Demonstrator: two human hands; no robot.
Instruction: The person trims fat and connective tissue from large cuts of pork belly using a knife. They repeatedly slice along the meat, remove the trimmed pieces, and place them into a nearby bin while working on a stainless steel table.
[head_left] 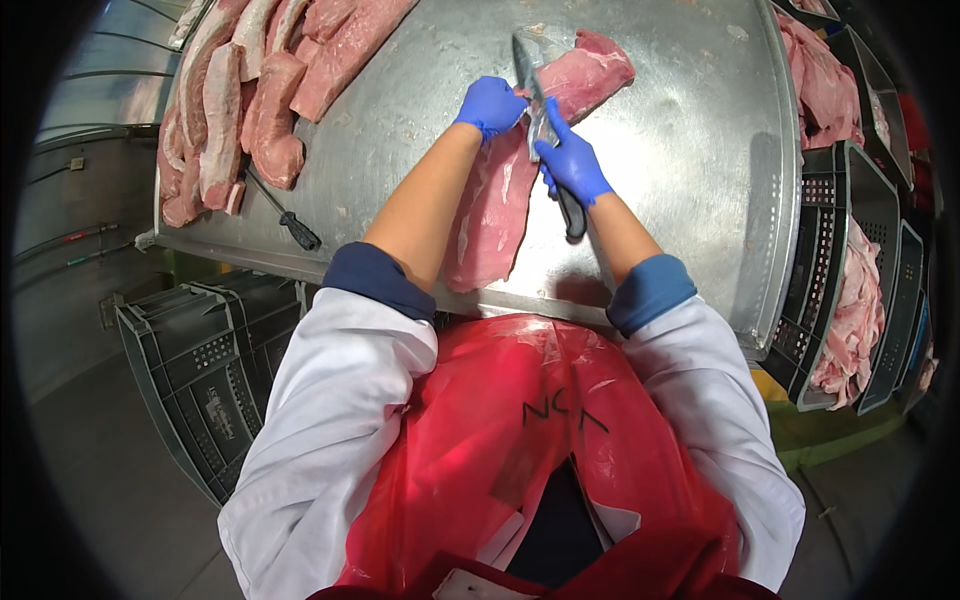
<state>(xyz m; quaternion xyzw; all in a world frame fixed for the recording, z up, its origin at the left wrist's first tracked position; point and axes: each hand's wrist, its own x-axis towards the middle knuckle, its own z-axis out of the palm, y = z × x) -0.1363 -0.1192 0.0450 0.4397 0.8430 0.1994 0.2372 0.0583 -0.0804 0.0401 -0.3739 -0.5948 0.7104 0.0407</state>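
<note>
On the steel table (pixel 690 170), seen from the head camera, a long slab of raw meat (pixel 500 210) runs from about 12 o'clock down toward the near edge at 6 o'clock. Left hand (pixel 490 103), in a blue glove, is clenched on the meat near its upper part, pressing it down. Right hand (pixel 572 165), also gloved blue, grasps the dark handle of a knife (pixel 535 85); the blade points away toward 12 o'clock and lies against the meat just beside the left hand's fingers. At 10 o'clock a pile of meat strips (pixel 250 100) lies on the table's far left corner. A sharpening steel (pixel 285 218) with a black handle rests just below that pile, toward 9 o'clock, apart from both hands. At 3 o'clock, off the table's right edge, grey crates (pixel 850 230) stand on edge with more meat in them. At 8 o'clock, below the table, another grey crate (pixel 195 370) sits on the floor. A red apron (pixel 520 440) fills the 6 o'clock area.
</note>
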